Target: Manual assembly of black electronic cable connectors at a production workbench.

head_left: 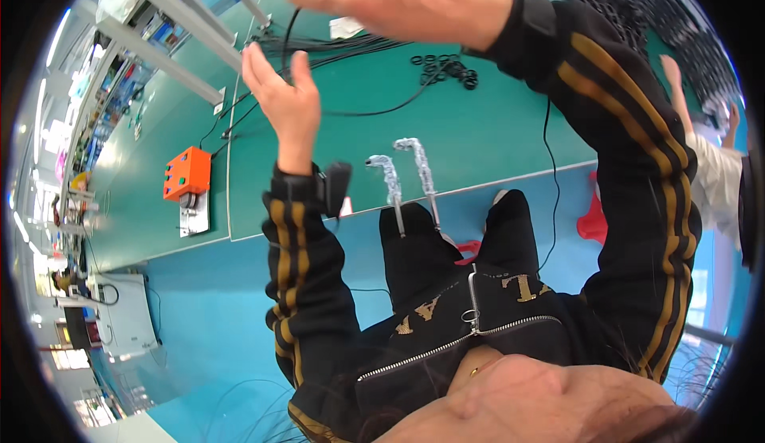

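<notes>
My left hand (285,104) is raised over the green table, its fingers stretched out and thumb apart. A black cable (288,41) passes between its thumb and fingers without being gripped. That cable rises to my right hand (390,1), which is blurred and partly cut off by the top edge; it seems to hold the cable at the fingertips. A bundle of long black cables (351,51) lies beyond my hands. To its right is a heap of small black rings (452,70). Two bent metal rods, one (389,178) left of the other (420,164), have whitish wrapped tops at the table's near edge.
An orange control box (188,174) with buttons sits at the left on the green table (271,196). Grey metal frame legs (171,64) stand behind it. Piles of black cables (669,33) fill the far right, beside another person's arm (673,76). A red stool (591,218) is below the table.
</notes>
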`<state>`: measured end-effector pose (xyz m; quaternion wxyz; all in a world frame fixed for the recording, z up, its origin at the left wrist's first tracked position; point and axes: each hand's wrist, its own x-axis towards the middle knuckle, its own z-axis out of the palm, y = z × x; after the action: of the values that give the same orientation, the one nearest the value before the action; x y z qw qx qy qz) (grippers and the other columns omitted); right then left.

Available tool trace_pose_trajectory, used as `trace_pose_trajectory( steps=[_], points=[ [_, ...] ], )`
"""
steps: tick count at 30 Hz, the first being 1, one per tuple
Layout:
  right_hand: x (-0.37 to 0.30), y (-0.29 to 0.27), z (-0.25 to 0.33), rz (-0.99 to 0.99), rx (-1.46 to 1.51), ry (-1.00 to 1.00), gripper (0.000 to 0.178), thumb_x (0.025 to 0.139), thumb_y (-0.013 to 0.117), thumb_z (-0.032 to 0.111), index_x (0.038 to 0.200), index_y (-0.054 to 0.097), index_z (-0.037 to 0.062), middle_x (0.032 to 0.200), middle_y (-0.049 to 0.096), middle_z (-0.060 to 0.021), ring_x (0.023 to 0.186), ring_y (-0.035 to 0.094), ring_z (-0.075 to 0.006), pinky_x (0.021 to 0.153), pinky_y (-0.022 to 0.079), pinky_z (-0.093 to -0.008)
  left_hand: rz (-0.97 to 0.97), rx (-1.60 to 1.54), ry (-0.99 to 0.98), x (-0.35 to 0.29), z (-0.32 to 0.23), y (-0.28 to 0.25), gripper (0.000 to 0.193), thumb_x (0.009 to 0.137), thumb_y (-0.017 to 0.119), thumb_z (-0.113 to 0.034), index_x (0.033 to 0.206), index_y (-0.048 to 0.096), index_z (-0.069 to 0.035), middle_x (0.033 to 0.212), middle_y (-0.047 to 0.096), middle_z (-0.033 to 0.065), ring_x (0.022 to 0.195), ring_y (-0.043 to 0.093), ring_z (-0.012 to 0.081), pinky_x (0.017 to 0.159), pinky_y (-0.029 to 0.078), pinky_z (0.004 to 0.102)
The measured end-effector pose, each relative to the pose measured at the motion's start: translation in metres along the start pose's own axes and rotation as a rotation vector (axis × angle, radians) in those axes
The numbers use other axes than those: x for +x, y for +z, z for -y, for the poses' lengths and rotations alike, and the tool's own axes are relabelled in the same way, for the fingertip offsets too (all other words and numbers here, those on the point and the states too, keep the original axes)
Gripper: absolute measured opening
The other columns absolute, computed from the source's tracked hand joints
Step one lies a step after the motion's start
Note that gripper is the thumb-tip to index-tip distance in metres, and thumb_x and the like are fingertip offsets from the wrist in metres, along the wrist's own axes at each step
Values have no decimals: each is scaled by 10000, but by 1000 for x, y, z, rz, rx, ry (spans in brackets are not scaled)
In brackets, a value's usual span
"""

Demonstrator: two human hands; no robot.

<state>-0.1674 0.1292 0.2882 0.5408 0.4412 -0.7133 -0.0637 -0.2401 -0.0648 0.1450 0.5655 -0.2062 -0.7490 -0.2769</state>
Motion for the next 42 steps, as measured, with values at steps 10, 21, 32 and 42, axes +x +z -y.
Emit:
trace_pose_trajectory(
  steps=[10,21,32,42],
  points=[
    [-80,-263,39,387,-533,453,67,852,581,78,897,559,34,834,589,-126,703,607,-243,590,497,-337,266,-204,-305,-30,45,-37,216,919,566,-228,950,671,-42,721,686,80,621,645,164,601,487,317],
    [-259,-253,168,806,180,1212,361,818,635,115,1166,564,51,1103,615,-143,1041,569,-328,861,464,-375,1014,-74,49,-79,-105,-100,294,894,588,-325,766,593,-60,643,608,156,599,604,372,525,467,458],
    [-212,-126,187,253,1007,1285,122,912,571,102,952,611,-6,760,596,-69,642,533,-148,599,439,-260,1206,-656,-124,-124,-142,-105,269,920,557,-253,833,563,1,610,554,126,532,548,300,511,447,366],
    [-233,-96,175,195,766,1273,76,873,603,48,926,628,0,764,595,-82,639,540,-164,591,436,-264,1642,-1883,-1605,-165,-176,-137,329,1010,410,-289,1012,533,15,553,326,-46,443,284,50,413,226,214]
  ],
)
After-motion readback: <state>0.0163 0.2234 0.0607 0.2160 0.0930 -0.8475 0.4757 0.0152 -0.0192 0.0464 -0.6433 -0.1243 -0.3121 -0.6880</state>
